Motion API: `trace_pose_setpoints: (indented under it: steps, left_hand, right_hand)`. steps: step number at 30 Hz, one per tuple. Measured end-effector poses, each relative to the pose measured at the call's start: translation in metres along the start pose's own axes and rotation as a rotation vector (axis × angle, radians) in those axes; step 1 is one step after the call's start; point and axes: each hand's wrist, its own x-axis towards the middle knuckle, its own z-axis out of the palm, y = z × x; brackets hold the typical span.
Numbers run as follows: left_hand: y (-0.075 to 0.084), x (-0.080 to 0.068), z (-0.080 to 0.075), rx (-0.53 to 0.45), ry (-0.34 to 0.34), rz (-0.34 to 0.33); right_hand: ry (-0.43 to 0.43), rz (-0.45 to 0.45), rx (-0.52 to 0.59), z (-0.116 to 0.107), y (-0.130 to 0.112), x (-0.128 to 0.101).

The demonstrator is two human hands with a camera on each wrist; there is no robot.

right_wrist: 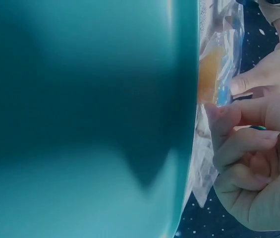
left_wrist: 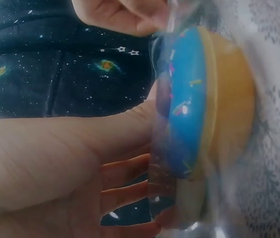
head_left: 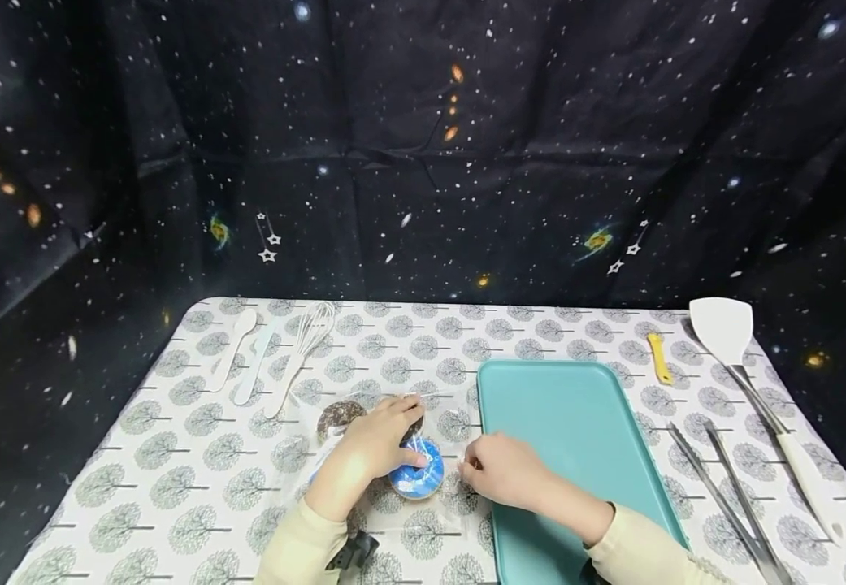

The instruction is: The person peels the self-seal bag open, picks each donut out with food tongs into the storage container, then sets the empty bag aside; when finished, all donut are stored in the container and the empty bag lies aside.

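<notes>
A clear plastic bag lies on the table with several toy-like donuts inside. My left hand rests on it with fingers stretched across the donuts. Its thumb touches the blue donut through the plastic; the left wrist view shows sprinkles and a tan base on that blue donut. A brown speckled donut shows behind the left hand, and another dark one is partly covered by the fingers. My right hand pinches the bag's right edge between thumb and forefinger, above the left rim of the teal tray.
On the left lie a white spoon, a pale blue utensil and a whisk. To the tray's right are a yellow-handled tool, metal tongs and a white turner. A dark starry cloth hangs behind the table.
</notes>
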Motion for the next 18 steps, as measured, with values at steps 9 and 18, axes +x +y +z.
trace_pose_setpoints:
  steps: [9,18]
  left_hand:
    - [-0.0017,0.0015,-0.0018,-0.032,0.009,0.006]
    - [-0.0053,0.0012,-0.0012,-0.063,0.014,0.017]
  right_hand:
    - [0.005,-0.010,-0.081,-0.0059,0.0087,-0.0103]
    - [-0.017,0.027,-0.034,-0.0076,0.0074,-0.0108]
